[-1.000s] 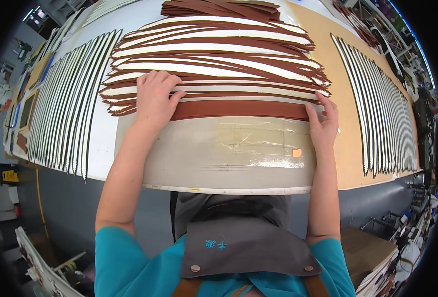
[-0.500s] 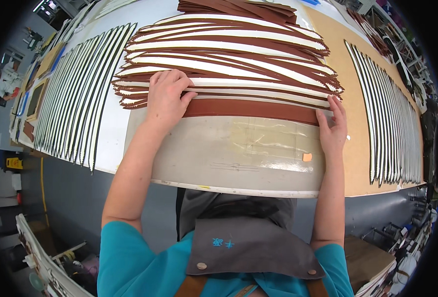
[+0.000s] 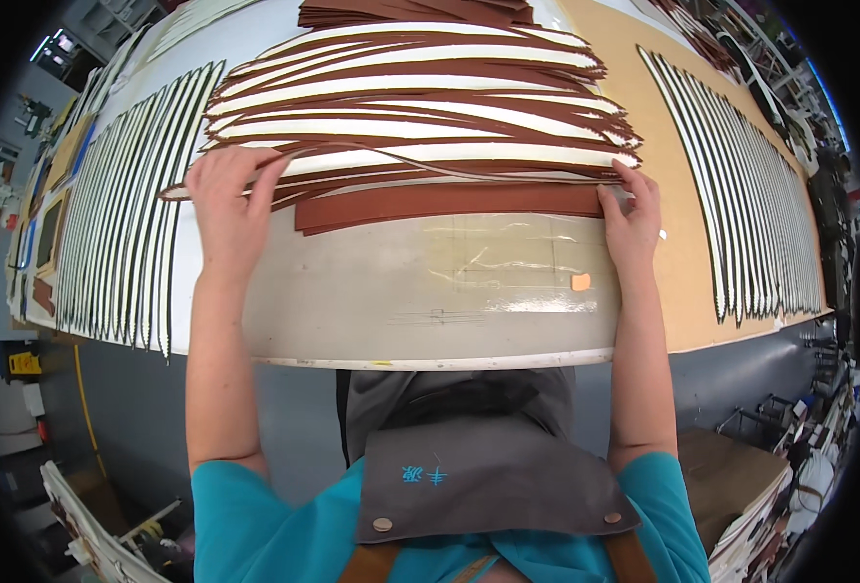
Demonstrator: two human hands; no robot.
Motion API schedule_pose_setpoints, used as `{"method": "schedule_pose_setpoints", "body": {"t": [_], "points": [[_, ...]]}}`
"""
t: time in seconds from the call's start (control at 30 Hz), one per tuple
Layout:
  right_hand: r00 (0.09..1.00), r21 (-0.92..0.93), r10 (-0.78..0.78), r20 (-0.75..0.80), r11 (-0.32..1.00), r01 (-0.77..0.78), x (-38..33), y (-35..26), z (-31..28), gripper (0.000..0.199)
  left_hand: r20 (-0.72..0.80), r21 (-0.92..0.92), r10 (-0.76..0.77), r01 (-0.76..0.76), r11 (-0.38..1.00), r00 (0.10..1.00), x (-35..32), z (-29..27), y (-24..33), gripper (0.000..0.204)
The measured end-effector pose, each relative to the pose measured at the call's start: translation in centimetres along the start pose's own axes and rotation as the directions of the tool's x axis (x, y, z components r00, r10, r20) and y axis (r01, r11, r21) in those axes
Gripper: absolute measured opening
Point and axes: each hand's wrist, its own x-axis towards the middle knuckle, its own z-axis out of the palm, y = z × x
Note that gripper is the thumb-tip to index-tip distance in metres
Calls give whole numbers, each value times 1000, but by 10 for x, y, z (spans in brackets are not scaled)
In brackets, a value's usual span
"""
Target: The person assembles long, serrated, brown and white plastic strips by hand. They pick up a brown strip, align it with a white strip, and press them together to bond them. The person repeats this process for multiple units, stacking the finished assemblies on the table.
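A thin brown-and-white strip point(image 3: 420, 165) runs between my hands, its middle bowing up in a loose wave. My left hand point(image 3: 228, 199) pinches it near its left end, which sticks out past the fingers. At its right end, the thumb and fingers of my right hand point(image 3: 634, 209) close around the strip. Just below it, a flat reddish-brown band of strips point(image 3: 449, 206) lies on the grey work surface, close to my right thumb. Beyond my hands spreads a wide pile of brown strips with white faces point(image 3: 410, 102), overlapping and jagged at the ends.
Rows of dark-edged white strips lie at left point(image 3: 138, 214) and at right point(image 3: 741, 194). More brown strips point(image 3: 415, 12) are stacked at the far side. A small orange piece point(image 3: 580, 282) sits on clear film. The table's front edge point(image 3: 430, 363) is near my body.
My left hand has moved left, out to the strip's end, and the strip now bows up from the pile. More of the flat brown band's left end shows.
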Motion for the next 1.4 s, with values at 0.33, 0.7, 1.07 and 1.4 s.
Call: {"method": "schedule_pose_setpoints", "body": {"t": [0.33, 0.7, 1.07, 1.4], "points": [[966, 213, 161, 204, 955, -205, -1, -27, -56, 14, 322, -273, -262, 354, 894, 910, -4, -109, 32, 17], [911, 10, 193, 365, 977, -212, -37, -43, -52, 29, 652, -11, -380, 509, 860, 656, -39, -65, -4, 16], [935, -51, -158, 317, 982, 183, -95, -46, -91, 39, 520, -415, -87, 341, 844, 850, -48, -11, 102, 19], [852, -79, -168, 495, 968, 236, -114, -65, -90, 53, 543, -399, 192, 50, 916, 817, -62, 47, 169, 46]]}}
